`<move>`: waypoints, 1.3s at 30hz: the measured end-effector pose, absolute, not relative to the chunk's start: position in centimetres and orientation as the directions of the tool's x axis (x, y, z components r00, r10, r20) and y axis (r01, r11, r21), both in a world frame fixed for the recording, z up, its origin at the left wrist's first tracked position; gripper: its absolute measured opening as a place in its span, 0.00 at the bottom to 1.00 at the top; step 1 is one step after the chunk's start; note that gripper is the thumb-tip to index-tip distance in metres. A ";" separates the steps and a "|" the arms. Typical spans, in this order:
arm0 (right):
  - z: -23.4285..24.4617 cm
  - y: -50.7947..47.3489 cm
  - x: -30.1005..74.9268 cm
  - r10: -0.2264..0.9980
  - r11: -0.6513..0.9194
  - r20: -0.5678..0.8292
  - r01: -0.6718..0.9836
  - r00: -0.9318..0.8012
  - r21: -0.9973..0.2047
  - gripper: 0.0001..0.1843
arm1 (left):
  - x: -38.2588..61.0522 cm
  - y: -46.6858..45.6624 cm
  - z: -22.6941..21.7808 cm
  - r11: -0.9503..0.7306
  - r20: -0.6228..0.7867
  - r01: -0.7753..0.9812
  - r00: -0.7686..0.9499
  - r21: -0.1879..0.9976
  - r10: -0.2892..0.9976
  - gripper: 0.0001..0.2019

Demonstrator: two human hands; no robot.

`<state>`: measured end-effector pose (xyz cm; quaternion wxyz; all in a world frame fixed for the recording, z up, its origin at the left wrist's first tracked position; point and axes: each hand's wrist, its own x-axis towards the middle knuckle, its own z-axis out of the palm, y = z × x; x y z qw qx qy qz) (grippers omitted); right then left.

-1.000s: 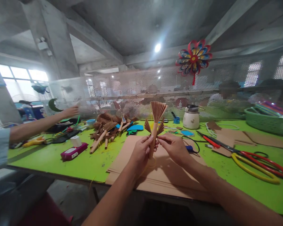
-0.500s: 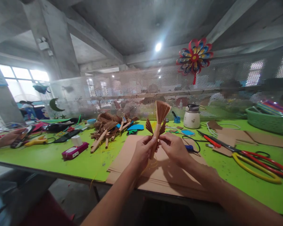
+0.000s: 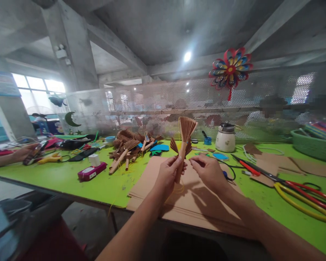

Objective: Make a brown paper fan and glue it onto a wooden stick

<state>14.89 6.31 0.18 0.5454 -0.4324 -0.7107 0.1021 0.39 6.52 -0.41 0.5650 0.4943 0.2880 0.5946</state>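
My left hand [image 3: 168, 175] is closed around the lower stem of a brown folded-paper craft [image 3: 185, 137], held upright above a stack of brown card sheets [image 3: 195, 203]. The craft has a pleated fan on top and two small pleated wings at its sides. A thin yellow string hangs in a loop below my left hand. Just to the right of the stem, my right hand [image 3: 209, 172] has its fingers pinched together, seemingly on the string, which is too thin to be sure of.
A pile of similar paper crafts [image 3: 127, 145] lies at the back left. Large red and yellow scissors [image 3: 299, 185] lie on the green table [image 3: 70, 179] at right. A white pot [image 3: 226, 137], green basket [image 3: 312, 146] and mesh screen stand behind. Another person's hand [image 3: 24, 152] holds a phone at far left.
The other person's arm has drawn back from the mesh to the table at far left. My right hand has come slightly off the stem. The view has shifted a little.
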 end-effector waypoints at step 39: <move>-0.9 5.5 12.6 0.879 0.399 0.359 0.073 -0.314 -0.914 0.13 | -0.3 8.6 0.3 -0.393 0.409 -0.320 -0.019 0.862 0.912 0.11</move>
